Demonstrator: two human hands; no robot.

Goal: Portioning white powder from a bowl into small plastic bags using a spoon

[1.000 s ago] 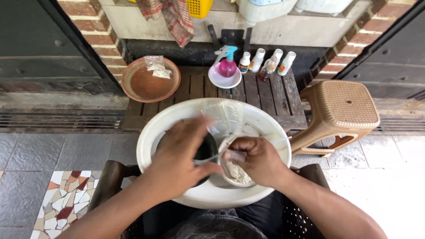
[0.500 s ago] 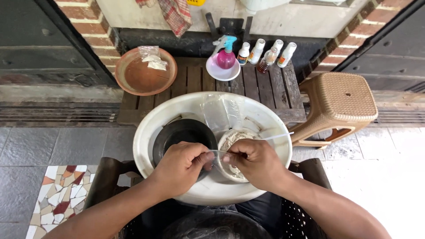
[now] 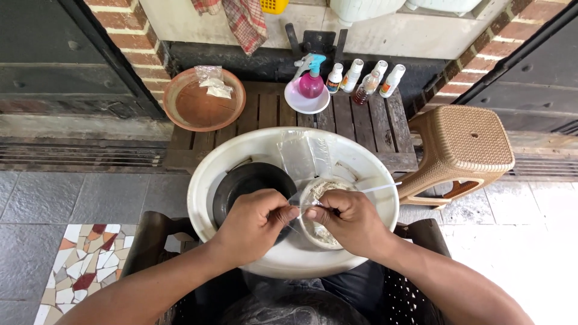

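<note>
A wide white basin rests on my lap. Inside it are a black bowl, a small white bowl of pale grainy mix and a flat clear plastic bag. My left hand and my right hand meet over the near edge of the two bowls. Both pinch a small clear plastic packet between thumb and fingertips. A thin white stick pokes out to the right from behind my right hand, over the basin rim.
Beyond the basin is a low slatted wooden platform. It holds a terracotta dish with small packets, a pink spray bottle in a white dish, and several small bottles. A tan plastic stool stands to the right.
My left hand came back from over the black bowl toward me and joined my right hand. Both now pinch the packet close together.
</note>
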